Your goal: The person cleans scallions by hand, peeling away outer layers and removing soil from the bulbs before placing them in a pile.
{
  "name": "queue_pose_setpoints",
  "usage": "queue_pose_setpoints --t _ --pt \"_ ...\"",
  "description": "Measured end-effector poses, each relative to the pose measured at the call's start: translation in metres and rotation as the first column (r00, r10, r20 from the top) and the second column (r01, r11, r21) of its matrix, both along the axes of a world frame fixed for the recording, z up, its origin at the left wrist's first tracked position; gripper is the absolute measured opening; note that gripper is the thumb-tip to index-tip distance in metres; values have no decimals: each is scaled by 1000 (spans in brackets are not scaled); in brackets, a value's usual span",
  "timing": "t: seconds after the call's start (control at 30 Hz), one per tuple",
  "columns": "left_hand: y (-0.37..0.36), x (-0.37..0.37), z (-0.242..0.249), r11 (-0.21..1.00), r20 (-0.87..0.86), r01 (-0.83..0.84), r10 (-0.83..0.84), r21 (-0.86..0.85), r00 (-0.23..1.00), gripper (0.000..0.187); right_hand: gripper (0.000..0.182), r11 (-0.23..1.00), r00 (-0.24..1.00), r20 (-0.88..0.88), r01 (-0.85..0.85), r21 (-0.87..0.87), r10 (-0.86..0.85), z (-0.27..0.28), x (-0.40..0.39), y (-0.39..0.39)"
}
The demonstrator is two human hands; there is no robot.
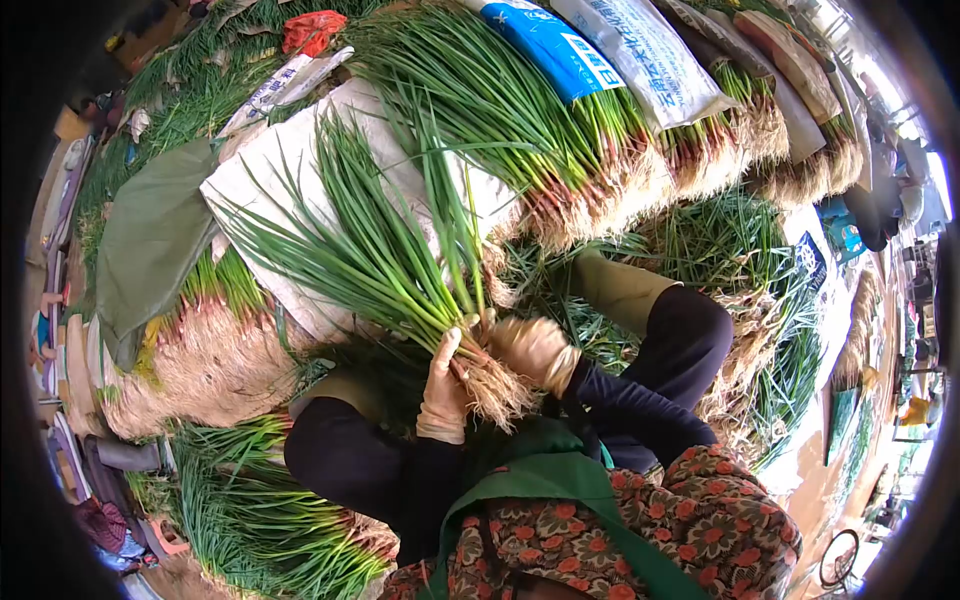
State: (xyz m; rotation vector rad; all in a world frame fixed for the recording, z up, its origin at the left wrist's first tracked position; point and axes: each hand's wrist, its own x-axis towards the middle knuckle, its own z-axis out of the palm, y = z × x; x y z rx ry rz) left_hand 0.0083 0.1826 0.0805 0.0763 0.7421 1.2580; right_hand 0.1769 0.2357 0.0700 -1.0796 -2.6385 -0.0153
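Note:
A bunch of green onions [370, 255] fans up and to the left, with its pale roots [497, 392] hanging down between my hands. My left hand [443, 388], in a thin beige glove, grips the bunch just above the roots from the left. From the right, my gloved right hand [535, 350] closes on the same root end, a dark sleeve behind it. Below are my knees in black trousers, a green apron [545, 480] and floral clothing.
Big bundles of green onions [560, 140] are stacked roots-outward all around, some under white sacks [290, 170], a green tarp [150, 240] and a blue printed bag [555, 45]. More bunches [255, 520] lie at lower left. Bare ground shows at far right.

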Motion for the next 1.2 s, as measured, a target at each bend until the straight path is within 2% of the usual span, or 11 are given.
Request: queue_pose_setpoints --t 0.07,0.1,0.17,0.27,0.37,0.53,0.63,0.77,0.87,0.97,1.2 --pt "1 7 5 998 104 -63 62 13 993 39 39 986 956 283 -27 -165 73 -31 3 -24" --pt "0 9 11 995 152 -96 93 16 984 37 48 752 955 -159 -294 -590 250 17 16 -6" --pt "-3 6 14 994 253 -112 110 -9 961 33 56 464 950 -229 -305 -832 214 -26 36 17" --pt "-5 4 10 994 267 -92 73 60 961 30 65 109 806 -330 -319 -941 -492 -9 7 30" --pt "-10 6 21 996 211 -84 80 8 974 30 60 -43 667 -292 -437 -898 -686 7 -40 47" --pt "-16 7 38 990 309 -120 91 76 947 33 27 144 72 -326 -793 -591 -943 -17 -74 52" --pt "-16 10 32 976 515 -209 207 -54 832 34 28 -58 119 -143 -927 -371 -983 -34 -58 42" --pt "-13 9 19 985 546 -161 103 60 832 37 24 180 -225 75 -906 -384 -972 15 -70 21" --pt "-20 8 21 981 608 -168 73 100 791 42 24 19 -18 20 -1000 24 -1000 -14 -64 35" --pt "-22 11 37 949 604 -217 37 229 796 48 24 -235 227 61 -930 -282 -972 3 -77 49" --pt "-21 13 50 968 443 -215 136 132 886 38 30 -200 216 21 -857 -475 -976 18 -81 57"
